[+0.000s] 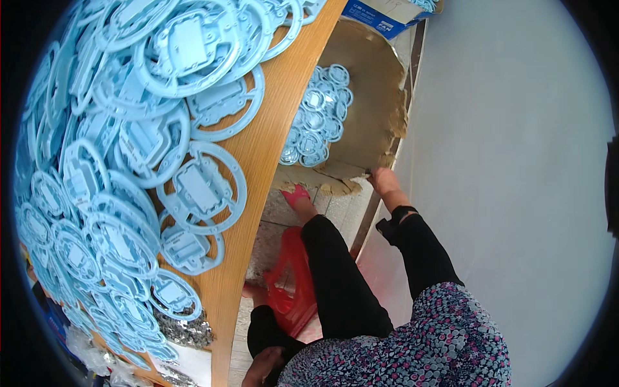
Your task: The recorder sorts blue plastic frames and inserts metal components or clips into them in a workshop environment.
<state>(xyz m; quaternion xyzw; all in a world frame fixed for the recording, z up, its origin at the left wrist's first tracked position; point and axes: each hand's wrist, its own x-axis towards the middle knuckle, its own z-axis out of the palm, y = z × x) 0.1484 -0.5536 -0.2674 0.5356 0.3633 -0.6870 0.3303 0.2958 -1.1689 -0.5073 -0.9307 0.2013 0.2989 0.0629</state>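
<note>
My right hand (pixel 385 183), with a black band at the wrist, reaches down to the torn rim of a large cardboard box (pixel 371 84). Its fingers are closed on the near right edge of that box. Inside, several light blue steering-wheel-shaped plastic parts (pixel 314 119) lie in a heap. My left hand (pixel 263 366) hangs low by my left leg, close to the table's edge; its fingers are partly hidden, and I see nothing in it. A big pile of the same blue wheel-shaped parts (pixel 201 186) covers the wooden table (pixel 248 213) to the left.
A red plastic stool (pixel 298 284) stands under the table's edge beside my legs. Behind the cardboard box is a blue and white carton (pixel 380 19). A pale grey surface (pixel 509 161) fills the right side. Small screws (pixel 187 329) lie heaped near the table's front.
</note>
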